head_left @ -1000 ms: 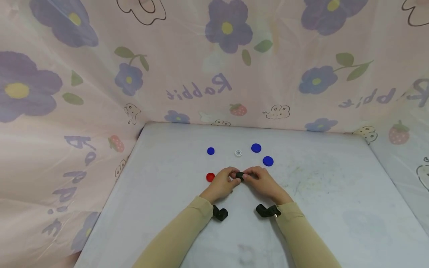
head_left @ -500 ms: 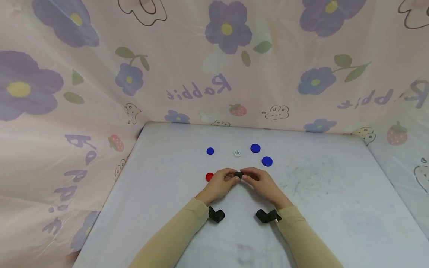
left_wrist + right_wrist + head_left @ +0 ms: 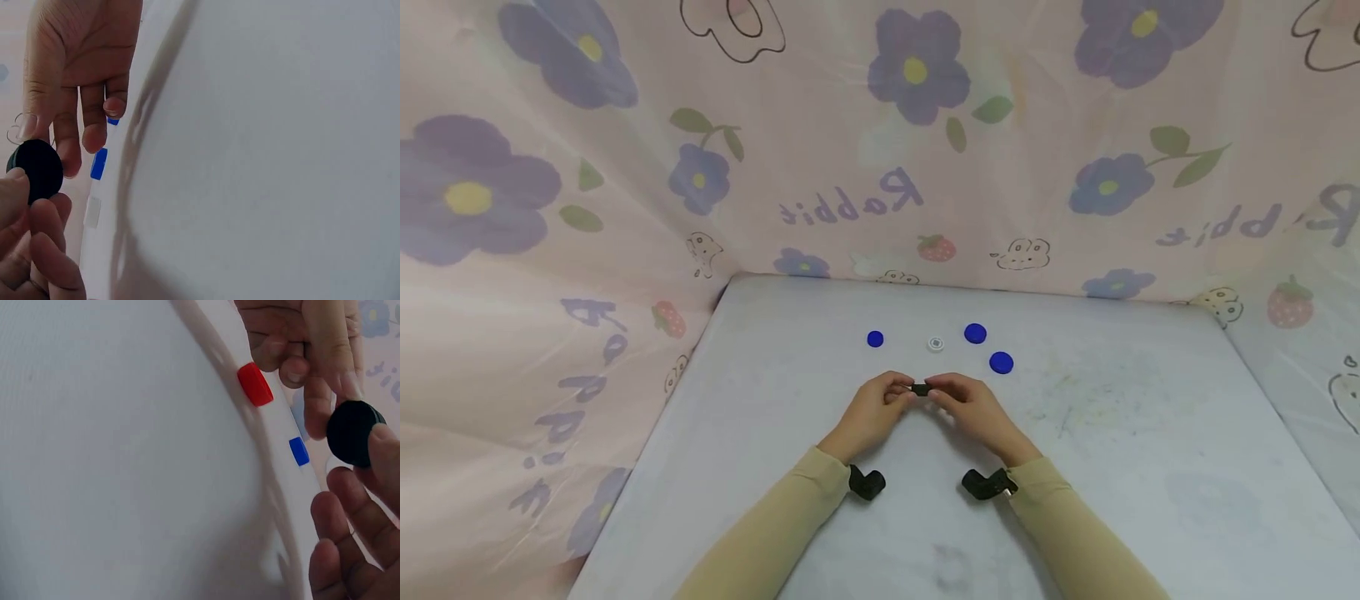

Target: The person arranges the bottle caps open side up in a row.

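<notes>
Both hands meet over the middle of the white table and pinch a small black round cap [image 3: 921,389] between them, raised off the surface. My left hand [image 3: 870,413] grips its left edge with thumb and fingers. From the other side my right hand [image 3: 972,409] pinches it in the same way. In the left wrist view the black cap [image 3: 42,170] turns its flat dark face to the camera, and a thin line runs along its rim. The right wrist view shows the black cap [image 3: 351,434] with its opposite face, thumbs pressed on the edge.
Beyond the hands lie a small blue cap [image 3: 875,339], a white cap [image 3: 936,343] and two larger blue caps [image 3: 975,333]. A red cap [image 3: 255,384] shows in the right wrist view; the left hand hides it in the head view. Patterned curtains [image 3: 850,150] surround the table.
Both hands have shifted slightly left with the black cap, which has turned to look flatter from above. The red cap has gone out of sight behind the left hand.
</notes>
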`<action>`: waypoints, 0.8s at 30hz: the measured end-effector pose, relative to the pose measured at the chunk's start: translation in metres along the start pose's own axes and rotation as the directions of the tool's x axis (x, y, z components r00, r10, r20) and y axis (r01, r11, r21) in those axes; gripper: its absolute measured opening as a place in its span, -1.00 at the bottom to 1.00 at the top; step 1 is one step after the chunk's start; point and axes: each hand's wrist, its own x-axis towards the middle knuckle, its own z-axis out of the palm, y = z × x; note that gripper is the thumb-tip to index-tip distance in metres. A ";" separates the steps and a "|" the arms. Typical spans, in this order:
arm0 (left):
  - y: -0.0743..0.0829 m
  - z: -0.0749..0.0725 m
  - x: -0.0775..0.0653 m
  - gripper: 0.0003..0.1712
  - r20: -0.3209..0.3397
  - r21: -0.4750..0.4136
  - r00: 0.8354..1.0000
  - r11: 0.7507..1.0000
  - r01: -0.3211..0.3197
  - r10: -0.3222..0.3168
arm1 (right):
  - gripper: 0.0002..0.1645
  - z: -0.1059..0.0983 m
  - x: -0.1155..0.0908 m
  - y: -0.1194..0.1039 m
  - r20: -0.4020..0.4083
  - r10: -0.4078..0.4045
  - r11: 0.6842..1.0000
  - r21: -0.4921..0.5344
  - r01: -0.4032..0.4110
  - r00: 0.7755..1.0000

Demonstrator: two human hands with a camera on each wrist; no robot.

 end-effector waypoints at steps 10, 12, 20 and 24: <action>-0.002 -0.006 0.000 -0.73 -0.006 -0.039 1.000 0.999 -0.006 0.005 | -0.68 0.006 0.003 -0.009 -0.039 -0.005 1.000 -0.006 0.005 0.999; -0.001 -0.006 0.000 -0.74 -0.004 -0.045 1.000 0.999 -0.004 0.004 | -0.69 0.007 0.004 -0.008 -0.048 -0.011 1.000 -0.002 0.011 0.999; 0.000 -0.007 0.001 -0.77 -0.006 -0.047 1.000 0.999 -0.002 0.001 | -0.72 0.009 0.005 -0.007 -0.078 -0.019 1.000 0.013 0.020 0.997; -0.001 -0.007 0.000 -0.76 -0.028 -0.045 1.000 0.999 -0.014 0.013 | -0.75 0.010 0.005 -0.007 -0.076 -0.005 1.000 0.013 0.006 0.997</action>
